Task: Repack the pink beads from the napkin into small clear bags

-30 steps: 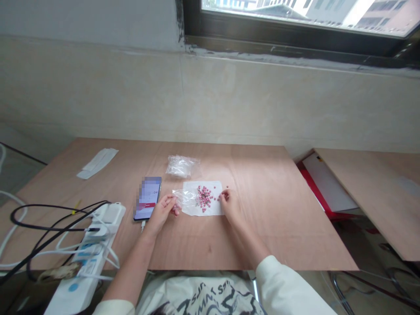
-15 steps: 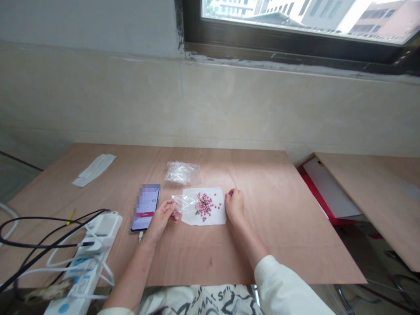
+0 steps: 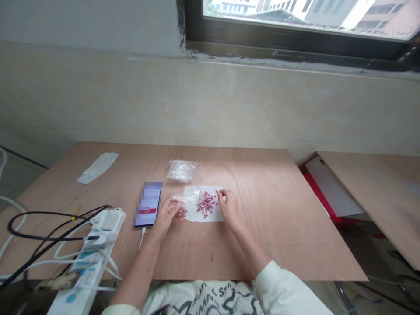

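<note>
A white sheet of paper lies on the table with a loose cluster of small pink beads on it. My left hand is closed on a clear plastic bag at the sheet's left side; pinkish beads show through the plastic by the fingers. Over the sheet's right edge is my right hand, its thumb and forefinger brought close together beside the outermost beads. Whatever lies between those fingertips is too small to make out. A thin reddish strand appears above the cluster.
Behind the sheet lies a crumpled clear plastic packet. A phone with a white cable is left of my left hand. A power strip with tangled cords occupies the near left. A white strip lies far left.
My right hand has moved left from beside the sheet to over its right edge, near the beads. My left hand, still holding the bag, has shifted slightly right. The view has moved a little.
</note>
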`<action>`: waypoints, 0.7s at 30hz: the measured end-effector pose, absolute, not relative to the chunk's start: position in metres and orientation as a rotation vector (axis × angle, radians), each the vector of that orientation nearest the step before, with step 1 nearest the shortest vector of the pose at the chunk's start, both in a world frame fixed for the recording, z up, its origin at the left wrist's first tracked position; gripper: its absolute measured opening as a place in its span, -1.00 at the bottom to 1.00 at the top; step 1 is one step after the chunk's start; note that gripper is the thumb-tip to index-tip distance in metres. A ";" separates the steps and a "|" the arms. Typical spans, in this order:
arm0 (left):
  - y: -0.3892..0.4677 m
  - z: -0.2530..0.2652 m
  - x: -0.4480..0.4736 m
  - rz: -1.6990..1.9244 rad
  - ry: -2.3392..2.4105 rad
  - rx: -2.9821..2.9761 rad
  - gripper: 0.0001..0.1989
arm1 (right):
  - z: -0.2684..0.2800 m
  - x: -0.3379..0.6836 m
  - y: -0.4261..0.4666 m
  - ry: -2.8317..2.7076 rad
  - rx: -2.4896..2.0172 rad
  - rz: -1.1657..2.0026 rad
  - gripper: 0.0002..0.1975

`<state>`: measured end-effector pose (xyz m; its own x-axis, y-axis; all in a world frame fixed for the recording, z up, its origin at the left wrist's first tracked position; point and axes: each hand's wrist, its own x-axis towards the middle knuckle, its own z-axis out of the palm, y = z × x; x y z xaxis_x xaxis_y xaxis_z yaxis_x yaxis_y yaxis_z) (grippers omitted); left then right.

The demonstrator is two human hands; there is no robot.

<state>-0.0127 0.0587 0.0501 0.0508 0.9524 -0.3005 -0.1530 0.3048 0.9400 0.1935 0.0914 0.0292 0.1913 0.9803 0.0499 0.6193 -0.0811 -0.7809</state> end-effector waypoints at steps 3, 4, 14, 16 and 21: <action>0.050 0.056 0.001 1.017 1.186 0.912 -0.69 | 0.047 0.185 0.081 -1.326 -1.579 1.062 -0.68; 0.047 0.058 0.006 1.011 1.177 0.920 -0.69 | 0.051 0.182 0.078 -1.258 -1.505 1.194 -0.68; 0.034 0.074 0.005 0.715 0.955 1.072 -0.51 | 0.085 0.190 0.070 -1.025 -1.214 1.446 -0.77; 0.046 0.078 0.001 0.800 1.005 1.120 -0.56 | 0.088 0.194 0.068 -1.081 -1.204 1.475 -0.78; 0.080 0.089 0.010 0.827 1.179 1.370 -0.77 | 0.085 0.197 0.069 -1.195 -1.200 1.445 -0.79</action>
<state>0.0101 0.0795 0.0887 0.2625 0.9548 -0.1396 0.1937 0.0896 0.9770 0.1966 0.0692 0.0847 -0.1419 0.9802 -0.1379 -0.0490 -0.1460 -0.9881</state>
